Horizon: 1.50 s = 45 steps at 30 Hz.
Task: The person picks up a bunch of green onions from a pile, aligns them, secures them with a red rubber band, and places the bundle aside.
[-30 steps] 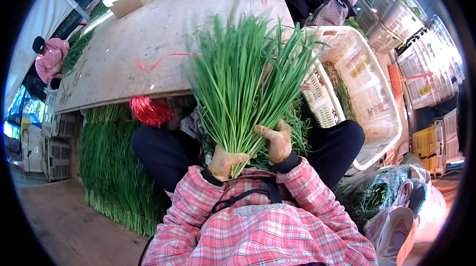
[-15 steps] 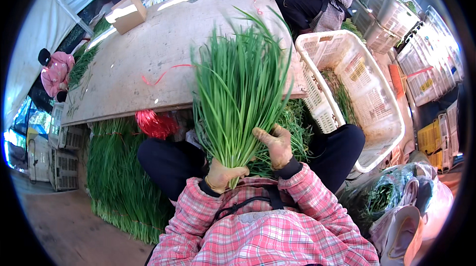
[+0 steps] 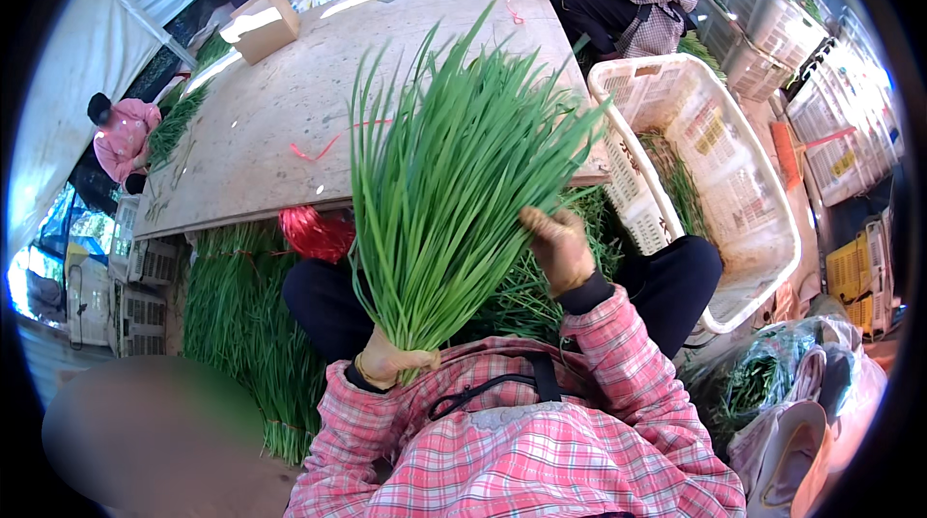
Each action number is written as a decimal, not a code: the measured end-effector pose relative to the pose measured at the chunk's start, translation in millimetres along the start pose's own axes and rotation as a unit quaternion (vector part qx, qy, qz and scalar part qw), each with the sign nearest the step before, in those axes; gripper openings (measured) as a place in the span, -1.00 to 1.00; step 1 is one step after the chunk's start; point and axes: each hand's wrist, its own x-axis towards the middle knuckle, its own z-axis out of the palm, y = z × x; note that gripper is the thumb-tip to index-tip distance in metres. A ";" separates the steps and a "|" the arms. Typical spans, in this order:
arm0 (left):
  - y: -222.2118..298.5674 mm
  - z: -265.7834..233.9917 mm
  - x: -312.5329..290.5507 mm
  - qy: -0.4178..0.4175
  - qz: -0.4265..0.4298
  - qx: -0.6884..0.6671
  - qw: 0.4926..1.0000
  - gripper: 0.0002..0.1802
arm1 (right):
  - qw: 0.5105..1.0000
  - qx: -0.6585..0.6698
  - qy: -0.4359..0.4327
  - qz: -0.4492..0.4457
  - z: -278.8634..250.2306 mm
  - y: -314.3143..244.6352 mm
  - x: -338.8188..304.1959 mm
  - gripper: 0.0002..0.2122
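Observation:
A large bunch of green Chinese chives (image 3: 444, 180) fans up and outward in front of my body. My left hand (image 3: 394, 361), in a tan glove, is closed around its pale lower stems. Beside the bunch's right edge is my right hand (image 3: 560, 250), also gloved, with its fingers partly bent and apart; no held thing shows in it. More loose chives (image 3: 521, 301) lie behind and below the bunch, between my legs. On my left, tied chive bundles (image 3: 241, 306) are laid in a thick pile.
A wide wooden board (image 3: 261, 132) spans ahead, with red ribbon (image 3: 317, 149) and a cardboard box (image 3: 261, 26) on it. Red twine (image 3: 317, 233) hangs by its near edge. A white plastic crate (image 3: 744, 219) stands right, a plastic bag (image 3: 763, 368) nearer. Other people sit around.
My left hand and the chives have shifted left, and the bunch now leans right and spreads wider. My right hand has moved up and away from the stems.

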 end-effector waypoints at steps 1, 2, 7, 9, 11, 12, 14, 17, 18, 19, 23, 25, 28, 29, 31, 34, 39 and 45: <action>7.0 0.7 -3.4 0.007 -0.004 -0.014 1.000 -0.22 | 1.000 -0.005 0.001 -0.011 -2.8 -8.8 2.2 -0.67; 9.3 -0.8 -6.7 0.013 -0.005 -0.019 1.000 -0.23 | 1.000 -0.010 0.003 -0.021 -5.1 -20.3 2.1 -0.67; 14.5 -12.2 -23.1 0.019 0.011 -0.018 1.000 -0.25 | 0.984 -0.136 0.078 -0.080 -60.7 -56.8 14.8 -0.72; 12.1 -17.7 -27.5 0.021 0.026 -0.014 0.999 -0.22 | 0.972 -0.148 0.129 -0.126 -64.2 -74.7 10.0 -0.72; 11.8 -19.2 -30.2 0.035 0.021 -0.027 0.999 -0.21 | 0.939 -0.231 0.187 -0.172 -66.2 -84.9 5.6 -0.75; 11.9 -19.5 -31.0 0.041 0.017 -0.033 0.998 -0.20 | 0.934 -0.257 0.165 -0.186 -63.7 -87.5 3.4 -0.76; 8.5 -23.5 -34.7 0.050 0.012 -0.021 0.998 -0.17 | 0.920 -0.308 0.118 -0.211 -49.9 -89.8 0.3 -0.78; 10.8 -24.2 -38.0 0.055 -0.009 -0.025 0.998 -0.20 | 0.810 -0.509 0.020 -0.289 -28.6 -80.2 14.7 -0.76; 13.4 -23.0 -37.2 0.050 -0.014 -0.018 0.998 -0.20 | 0.759 -0.565 0.005 -0.324 -23.4 -74.8 23.4 -0.74; 15.3 -22.8 -37.3 0.044 -0.020 -0.010 0.999 -0.20 | 0.773 -0.574 0.006 -0.270 -20.1 -70.7 32.5 -0.70; 21.1 -17.0 -37.4 0.040 -0.018 0.010 0.999 -0.21 | 0.718 -0.631 -0.065 -0.287 -14.5 -53.3 50.0 -0.73; 25.8 -8.6 -40.0 0.072 -0.014 0.007 0.997 -0.22 | 0.720 -0.643 -0.091 -0.243 -23.4 -50.1 55.3 -0.82; 30.5 -10.1 -41.7 0.076 -0.039 0.039 0.996 -0.21 | 0.796 -0.557 -0.016 -0.236 -55.4 -49.5 56.0 -0.83; 29.9 -14.1 -44.7 0.073 -0.039 0.025 0.996 -0.23 | 0.818 -0.524 0.023 -0.235 -58.3 -54.1 53.4 -0.84; 30.5 -19.7 -45.8 0.057 -0.039 0.042 0.997 -0.25 | 0.813 -0.524 0.036 -0.252 -57.4 -62.7 43.3 -0.90; 36.5 -12.1 -39.0 0.054 -0.057 0.010 0.997 -0.21 | 0.743 -0.578 -0.058 -0.333 -34.8 -67.6 23.5 -0.81; 52.1 -2.2 -27.7 0.041 -0.055 0.039 0.997 -0.11 | 0.715 -0.631 -0.125 -0.274 -54.0 -41.4 36.3 -0.80; 84.5 11.9 -25.4 0.068 -0.043 0.058 0.995 -0.20 | 0.894 -0.422 0.054 -0.139 -63.9 -117.4 21.1 -0.86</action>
